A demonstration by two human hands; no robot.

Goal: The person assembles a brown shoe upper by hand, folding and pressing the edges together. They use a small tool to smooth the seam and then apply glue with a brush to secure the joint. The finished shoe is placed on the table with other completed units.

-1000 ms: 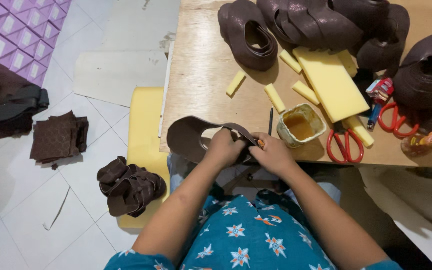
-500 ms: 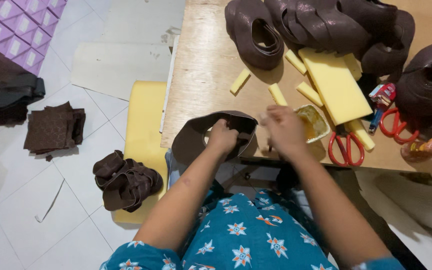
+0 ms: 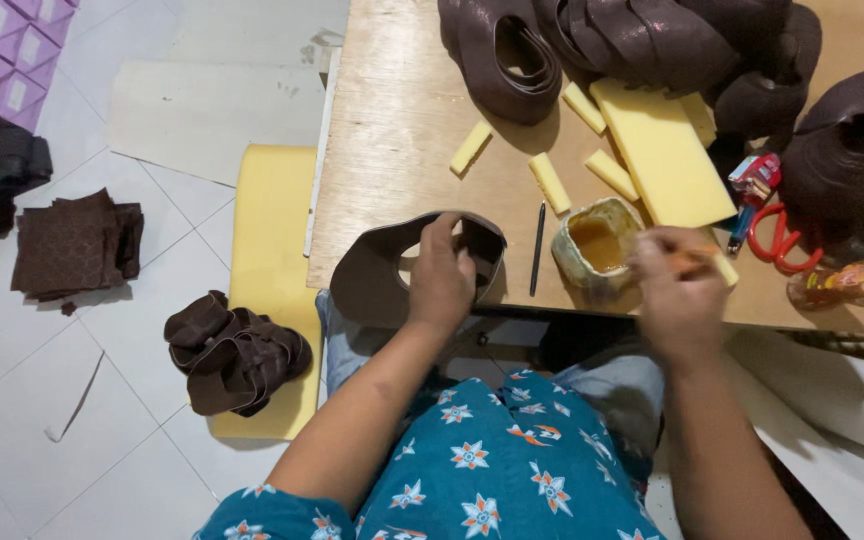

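hands at work on a brown shoe upper

left hand [image 3: 440, 280] grips the brown leather upper [image 3: 377, 275] at the desk [image 3: 402, 120] edge; right hand [image 3: 677, 285], blurred, is closed on a thin stick [image 3: 697, 257] beside the glue pot [image 3: 597, 245].

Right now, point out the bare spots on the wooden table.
Bare wood runs along the table's left side, bordered by the dark strap loop and small foam strip. The right side is crowded: foam slab, glue pot, red scissors.

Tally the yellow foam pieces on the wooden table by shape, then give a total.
Small yellow foam sticks lying loose: 4, for example this one
Large yellow foam slab: 1
Total: 5
Another foam edge may be partly hidden behind the slab; it is left uncounted.
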